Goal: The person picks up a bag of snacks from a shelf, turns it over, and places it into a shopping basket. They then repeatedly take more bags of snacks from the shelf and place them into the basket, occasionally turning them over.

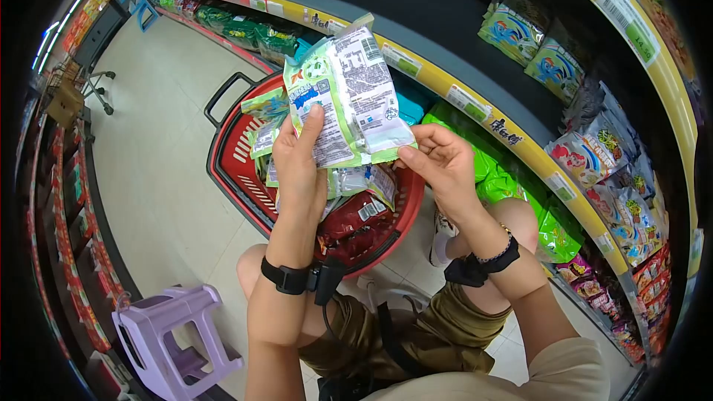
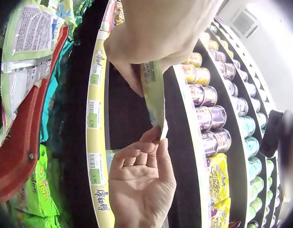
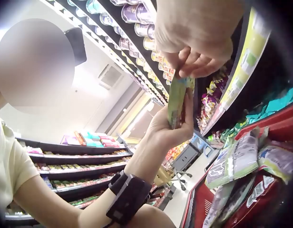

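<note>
A green-and-white snack packet [image 1: 349,96], its printed back turned up, is held over a red shopping basket [image 1: 407,223]. My left hand [image 1: 301,167] grips it from the left, thumb lying on the printed side and the other fingers behind. With thumb and forefinger, my right hand [image 1: 444,167] pinches the packet's lower right corner. Seen edge-on in the left wrist view, the packet [image 2: 155,95] looks thin. Inside the basket lie similar green-edged packets [image 3: 234,159] and dark red packs [image 1: 355,224], partly hidden by the left hand and held packet.
A yellow-edged shelf [image 1: 438,93] with price labels runs along the right, carrying pony-printed packets [image 1: 512,33]. Bright green packs [image 1: 505,186] line the lower shelf beside the basket. A purple stool [image 1: 171,315] stands at lower left. Another shelf row [image 1: 67,230] borders the aisle's far left.
</note>
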Action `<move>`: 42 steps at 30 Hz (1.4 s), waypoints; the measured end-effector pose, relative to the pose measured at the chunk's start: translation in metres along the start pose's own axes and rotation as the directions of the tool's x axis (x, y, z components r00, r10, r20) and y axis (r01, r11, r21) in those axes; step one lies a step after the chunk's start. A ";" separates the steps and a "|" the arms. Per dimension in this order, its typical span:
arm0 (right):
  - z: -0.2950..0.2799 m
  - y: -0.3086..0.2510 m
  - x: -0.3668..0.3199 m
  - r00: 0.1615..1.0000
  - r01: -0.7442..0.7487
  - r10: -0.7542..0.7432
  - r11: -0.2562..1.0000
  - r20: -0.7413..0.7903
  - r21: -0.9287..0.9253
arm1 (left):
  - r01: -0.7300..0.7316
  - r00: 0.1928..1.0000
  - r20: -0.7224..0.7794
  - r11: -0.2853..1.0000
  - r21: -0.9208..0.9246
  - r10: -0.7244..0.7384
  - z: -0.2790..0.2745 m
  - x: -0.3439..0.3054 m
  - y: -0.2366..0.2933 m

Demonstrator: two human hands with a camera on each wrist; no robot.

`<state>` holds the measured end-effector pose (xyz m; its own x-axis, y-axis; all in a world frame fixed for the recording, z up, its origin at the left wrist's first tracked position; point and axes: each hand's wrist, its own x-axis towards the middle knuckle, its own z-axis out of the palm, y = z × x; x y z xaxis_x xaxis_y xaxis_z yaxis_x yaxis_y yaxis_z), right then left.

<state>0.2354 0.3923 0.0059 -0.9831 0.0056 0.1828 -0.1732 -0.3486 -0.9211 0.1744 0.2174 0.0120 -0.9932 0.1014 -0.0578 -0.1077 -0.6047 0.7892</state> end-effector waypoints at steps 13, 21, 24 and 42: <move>-0.015 0.025 0.007 0.947 -0.233 0.294 0.907 0.129 -0.352 | 0.049 0.998 -0.062 0.893 0.448 -0.024 -0.034 -0.001 0.021; -0.027 0.032 0.014 0.981 0.190 -0.066 0.502 0.182 -0.844 | -0.401 0.916 0.382 -0.258 0.879 -0.122 -0.061 -0.012 -0.008; -0.051 0.007 0.041 0.892 0.130 -0.446 0.399 -0.068 -0.908 | -0.505 0.839 0.396 -0.262 0.823 -0.374 -0.048 -0.023 -0.014; -0.124 -0.060 0.101 0.621 -0.387 -0.714 0.080 -0.323 -0.919 | -0.533 0.834 0.498 -0.116 0.838 -0.237 -0.034 -0.020 -0.019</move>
<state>0.1393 0.5297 0.0366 -0.5055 0.5553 0.6605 0.3125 0.8313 -0.4597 0.1945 0.2004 -0.0229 -0.7804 0.6214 0.0690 0.5799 0.6781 0.4516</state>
